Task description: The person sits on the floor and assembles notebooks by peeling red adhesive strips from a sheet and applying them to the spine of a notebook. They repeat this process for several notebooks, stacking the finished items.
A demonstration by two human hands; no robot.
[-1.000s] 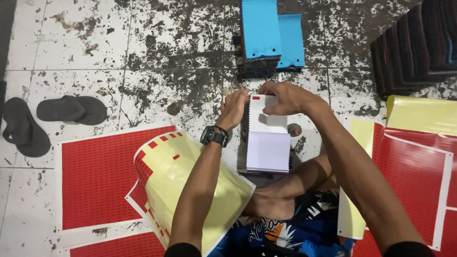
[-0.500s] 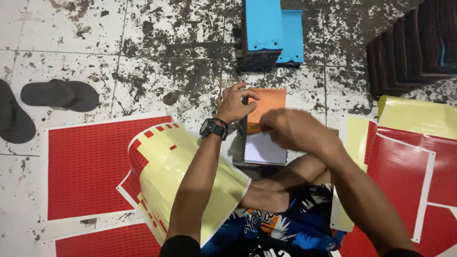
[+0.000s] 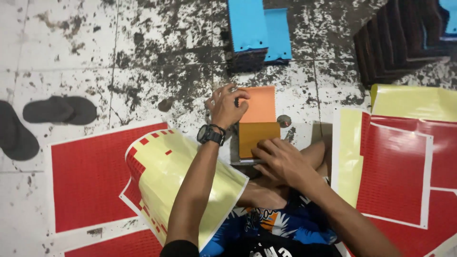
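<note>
Orange booklet (image 3: 259, 121) lies on the floor at frame centre, just before your knees. Your left hand (image 3: 226, 105) pinches its upper left edge; your right hand (image 3: 281, 159) presses flat on its lower end. Step: seating the cover. Next, judged: firm, even pressure along the spine. Red sticker sheets (image 3: 90, 176) flank both sides.

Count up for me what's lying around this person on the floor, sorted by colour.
Orange: 1, the booklet under the left hand and right hand
Blue: 2, the folded pieces
Red sticker sheets: 2, one at left, one at right
Dark sandals: 2
Total: 7
</note>
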